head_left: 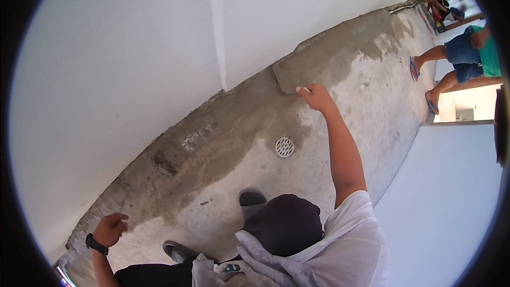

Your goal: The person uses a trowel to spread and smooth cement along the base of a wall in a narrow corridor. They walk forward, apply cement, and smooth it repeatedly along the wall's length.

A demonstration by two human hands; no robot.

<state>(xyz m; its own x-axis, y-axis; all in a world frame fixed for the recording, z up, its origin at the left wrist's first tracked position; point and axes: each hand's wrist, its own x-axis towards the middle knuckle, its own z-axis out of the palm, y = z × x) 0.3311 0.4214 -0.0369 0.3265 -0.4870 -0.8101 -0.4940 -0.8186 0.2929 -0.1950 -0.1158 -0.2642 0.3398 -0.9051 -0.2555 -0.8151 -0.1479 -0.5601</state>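
Observation:
My right hand (317, 98) reaches forward over the floor, its fingers closed and the thumb on top. A small whitish bit shows by the thumb; I cannot make out what it belongs to. The hand is near the rounded edge of a smooth grey cement patch (334, 56) along the wall. On the left, my left hand (110, 228) hangs near the damp cement strip (212, 143), fingers loosely curled and a little apart, holding nothing. A dark watch (96, 244) circles that wrist. Between my hands, a round white drain cover (285, 148) is set in the floor.
A white wall (133, 53) borders the cement strip. Pale, rough concrete floor (366, 106) lies to the right, below another white wall (441, 196). A person in denim shorts and flip-flops (451, 64) stands far right by a doorway; another person (443, 10) is farther back.

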